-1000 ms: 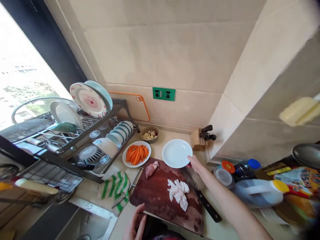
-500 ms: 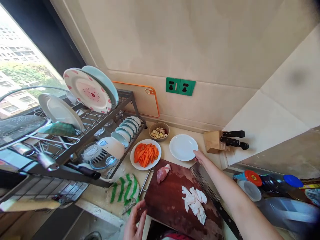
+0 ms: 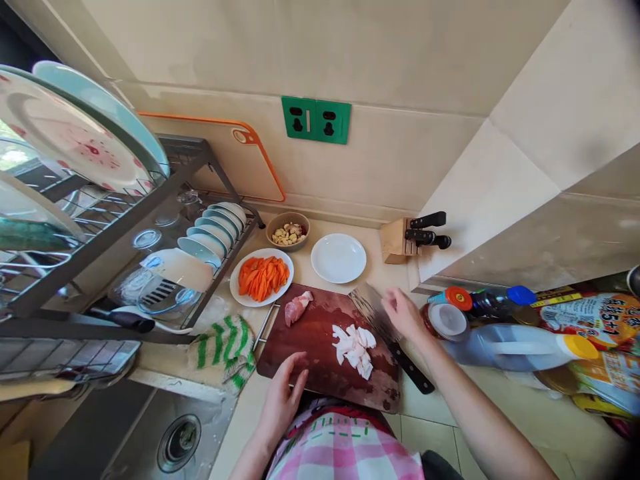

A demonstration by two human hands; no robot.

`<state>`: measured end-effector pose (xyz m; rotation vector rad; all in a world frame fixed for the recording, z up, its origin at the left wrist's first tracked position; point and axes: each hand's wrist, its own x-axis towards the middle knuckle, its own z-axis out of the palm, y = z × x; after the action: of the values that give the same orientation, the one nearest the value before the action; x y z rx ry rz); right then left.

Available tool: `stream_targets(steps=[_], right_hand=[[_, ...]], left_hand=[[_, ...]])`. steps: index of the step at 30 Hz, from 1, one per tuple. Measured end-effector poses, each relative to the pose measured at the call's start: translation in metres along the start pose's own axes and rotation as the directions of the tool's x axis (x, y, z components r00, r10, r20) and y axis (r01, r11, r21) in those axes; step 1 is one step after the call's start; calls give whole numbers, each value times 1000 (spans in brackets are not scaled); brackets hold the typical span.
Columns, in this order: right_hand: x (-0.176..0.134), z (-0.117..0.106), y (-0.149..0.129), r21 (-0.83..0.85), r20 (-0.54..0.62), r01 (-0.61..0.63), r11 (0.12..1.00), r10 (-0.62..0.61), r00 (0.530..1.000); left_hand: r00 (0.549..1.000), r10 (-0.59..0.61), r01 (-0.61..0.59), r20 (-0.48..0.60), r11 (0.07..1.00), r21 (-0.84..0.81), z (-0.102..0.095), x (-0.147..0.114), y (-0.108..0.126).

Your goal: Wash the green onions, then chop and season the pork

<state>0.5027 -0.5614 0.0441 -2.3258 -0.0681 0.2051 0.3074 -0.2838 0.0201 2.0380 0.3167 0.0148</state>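
My left hand [image 3: 284, 395] hovers by the near left edge of the brown cutting board [image 3: 313, 363], fingers apart and nothing in them. Over the right side of the board, close to the blade of the cleaver [image 3: 411, 368], is my right hand [image 3: 403, 315]. Its fingers are loosely bent and hold nothing. The cleaver lies along the board's right edge, black handle toward me. On the board are a pile of pale sliced pieces [image 3: 354, 348] and a chunk of pink raw meat [image 3: 298, 308]. Beyond the board sits a bare white plate [image 3: 339, 258].
A plate of sliced carrots [image 3: 263, 279] and a bowl of garlic cloves [image 3: 289, 232] stand at the back left. A dish rack [image 3: 200, 167], striped cloth [image 3: 225, 347] and sink [image 3: 210, 407] are left. A knife block [image 3: 395, 241] and several bottles [image 3: 520, 347] are right.
My right hand has let go of the white plate's edge and drawn back toward the cleaver. The plate stays behind the board. The view has tilted down and shifted right.
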Motion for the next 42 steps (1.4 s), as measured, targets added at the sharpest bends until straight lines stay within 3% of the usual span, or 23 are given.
stream_targets(steps=[3, 5, 9, 13, 16, 18, 21, 23, 26, 34, 39, 42], right_hand=[[-77, -5, 50, -131, 92, 50, 990, -38, 995], [-104, 1, 73, -134, 151, 56, 989, -36, 988], [-110, 12, 77, -101, 208, 87, 991, -65, 976], [-114, 0, 63, -57, 123, 120, 991, -113, 986], [-135, -20, 65, 215, 146, -67, 974, 36, 989], [-153, -29, 74, 430, 301, -296, 853, 174, 938], [-178, -28, 93, 573, 472, -530, 625, 277, 837], [-189, -19, 107, 610, 513, -597, 521, 315, 799], [-197, -2, 122, 643, 527, -619, 452, 324, 785], [-186, 16, 105, 583, 578, -611, 535, 255, 775], [-177, 32, 93, 583, 592, -528, 618, 123, 797], [-172, 40, 86, 570, 620, -527, 630, 91, 779]], left_hand=[[995, 52, -57, 86, 997, 60, 23, 8, 14], [988, 50, -66, 144, 991, 113, 38, 15, 24], [984, 7, -63, 180, 950, 305, 60, 28, 42], [979, -59, -45, 196, 873, 486, 74, 37, 52], [972, -147, 9, 183, 803, 595, 81, 42, 57], [968, -185, 35, 170, 770, 637, 84, 44, 60], [965, -198, 39, 171, 756, 654, 88, 46, 63], [962, -206, 43, 177, 761, 648, 90, 46, 64], [962, -200, 42, 185, 780, 624, 94, 43, 64], [973, -153, 29, 171, 821, 570, 106, 35, 59], [987, -71, -4, 145, 886, 464, 104, 34, 50], [992, -40, -6, 117, 928, 373, 100, 33, 43]])
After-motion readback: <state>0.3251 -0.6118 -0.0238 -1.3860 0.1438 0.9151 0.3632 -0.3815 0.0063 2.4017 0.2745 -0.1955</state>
